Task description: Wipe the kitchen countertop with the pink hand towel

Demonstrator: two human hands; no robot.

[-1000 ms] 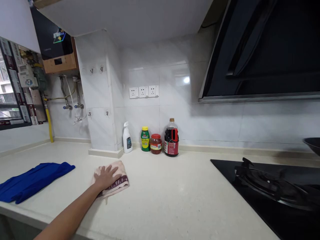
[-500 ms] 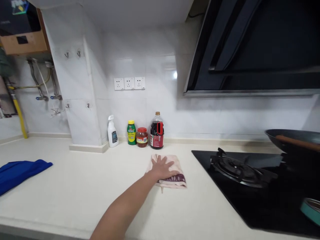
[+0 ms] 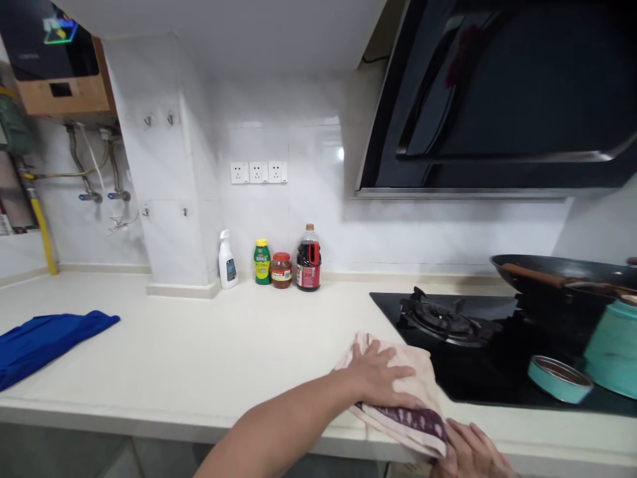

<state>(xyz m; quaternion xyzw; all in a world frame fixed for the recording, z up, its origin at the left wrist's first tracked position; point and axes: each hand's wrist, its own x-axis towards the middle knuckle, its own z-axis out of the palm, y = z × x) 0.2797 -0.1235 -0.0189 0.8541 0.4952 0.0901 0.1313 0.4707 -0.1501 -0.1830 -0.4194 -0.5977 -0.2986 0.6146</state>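
Observation:
A folded pale pink cloth (image 3: 415, 366) with a dark purple patterned band lies on the countertop, its near corner reaching the front edge. My left hand (image 3: 381, 378) is flat on top of it, palm down with fingers spread. At the cloth's lower right corner, my right hand (image 3: 472, 453) has its fingers bent and close together, gripping that corner; part of this hand is cut off by the bottom of the view.
The black gas stove (image 3: 478, 372) is right of the cloth, with a wok (image 3: 557, 269), a teal lid (image 3: 560, 380) and a teal pot (image 3: 614, 348). Along the wall stand a spray bottle (image 3: 227, 262), a green bottle (image 3: 262, 264), a red-lidded jar (image 3: 281, 272) and a dark sauce bottle (image 3: 309, 262). A blue cloth (image 3: 54, 342) lies left.
My left hand and the cloth under it have moved right and toward the counter's front edge. My right hand has come into view at the cloth's corner. The view has turned slightly right.

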